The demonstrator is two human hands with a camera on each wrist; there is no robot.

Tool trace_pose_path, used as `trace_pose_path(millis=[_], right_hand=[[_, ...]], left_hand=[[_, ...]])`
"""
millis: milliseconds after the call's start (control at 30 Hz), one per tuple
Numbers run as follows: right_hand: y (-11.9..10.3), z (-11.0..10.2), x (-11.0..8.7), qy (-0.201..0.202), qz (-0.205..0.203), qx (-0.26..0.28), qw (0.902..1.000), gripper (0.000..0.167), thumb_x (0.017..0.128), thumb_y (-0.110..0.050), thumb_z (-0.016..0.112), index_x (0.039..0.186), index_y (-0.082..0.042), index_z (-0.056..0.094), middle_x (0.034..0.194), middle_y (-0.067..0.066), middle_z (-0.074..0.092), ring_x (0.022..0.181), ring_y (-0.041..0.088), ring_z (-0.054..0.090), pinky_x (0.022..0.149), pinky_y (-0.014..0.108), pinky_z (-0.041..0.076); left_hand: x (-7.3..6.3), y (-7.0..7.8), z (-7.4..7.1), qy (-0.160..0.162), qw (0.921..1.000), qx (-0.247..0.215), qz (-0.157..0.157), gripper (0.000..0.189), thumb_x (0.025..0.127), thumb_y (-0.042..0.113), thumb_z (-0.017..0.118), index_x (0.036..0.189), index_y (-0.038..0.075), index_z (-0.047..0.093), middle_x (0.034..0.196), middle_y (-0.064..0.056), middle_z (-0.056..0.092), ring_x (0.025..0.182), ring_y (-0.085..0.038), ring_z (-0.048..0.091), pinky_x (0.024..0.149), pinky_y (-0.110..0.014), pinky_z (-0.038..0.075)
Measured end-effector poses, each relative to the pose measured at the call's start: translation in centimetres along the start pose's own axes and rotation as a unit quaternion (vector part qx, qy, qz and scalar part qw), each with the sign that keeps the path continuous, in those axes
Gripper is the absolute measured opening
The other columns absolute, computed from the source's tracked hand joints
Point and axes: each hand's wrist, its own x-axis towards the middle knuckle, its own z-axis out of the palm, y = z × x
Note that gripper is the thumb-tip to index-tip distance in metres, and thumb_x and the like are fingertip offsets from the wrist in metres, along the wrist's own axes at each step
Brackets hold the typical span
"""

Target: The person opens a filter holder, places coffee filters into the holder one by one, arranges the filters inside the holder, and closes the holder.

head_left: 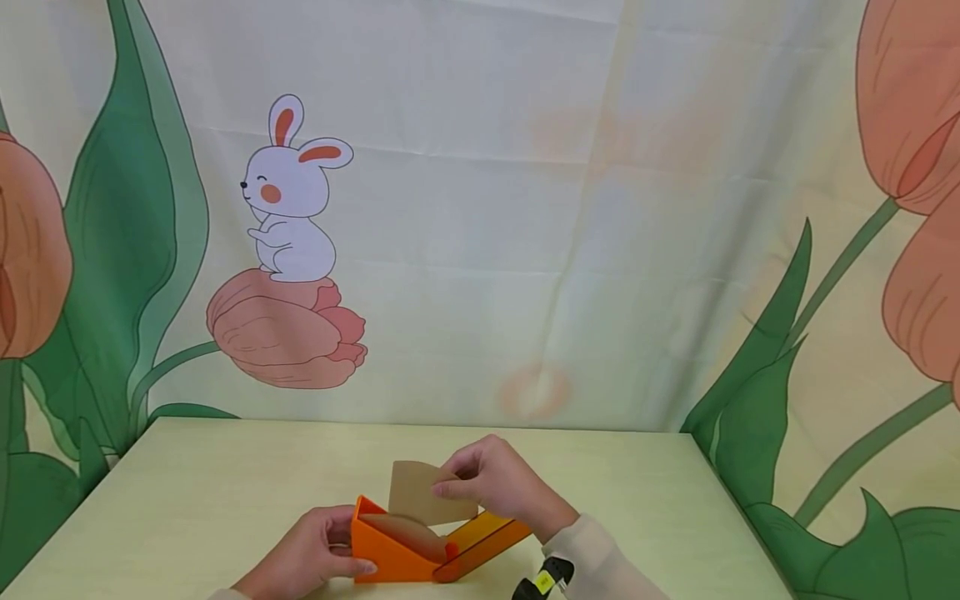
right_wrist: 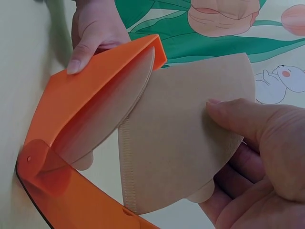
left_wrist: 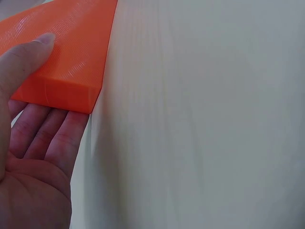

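An orange coffee filter holder [head_left: 390, 554] with a hinged lid [head_left: 487, 542] stands on the table, the lid swung down to the right. My left hand [head_left: 311, 546] grips its left end; in the left wrist view the thumb [left_wrist: 33, 55] lies on the side wall and the fingers [left_wrist: 62, 136] reach round the end. Between thumb and fingers, my right hand [head_left: 491, 475] pinches a brown paper coffee filter [right_wrist: 186, 133] with a crimped edge and small tab, just above the holder. More brown filters [right_wrist: 105, 117] lie stacked inside the holder.
The pale wooden table [head_left: 225, 483] extends around the holder on all sides. Behind it hangs a cloth backdrop [head_left: 480, 208] printed with a rabbit and tulips. A black and yellow device [head_left: 543, 579] sits at the right wrist.
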Motion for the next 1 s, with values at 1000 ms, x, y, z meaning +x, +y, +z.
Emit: trace_pose_path(millis=[1000], right_hand=[[-0.2, 3.2, 0.0, -0.029, -0.007, 0.008, 0.9995, 0.007, 0.089, -0.017, 0.081, 0.091, -0.012, 0.083, 0.084, -0.005, 0.078, 0.066, 0.002, 0.058, 0.062, 0.017, 0.051]], left_hand=[[0.2, -0.3, -0.1, -0.006, 0.9998, -0.006, 0.02, 0.059, 0.082, 0.025, 0.087, 0.133, 0.007, 0.065, 0.124, -0.007, 0.074, 0.105, -0.022, 0.071, 0.093, -0.031, 0.06]])
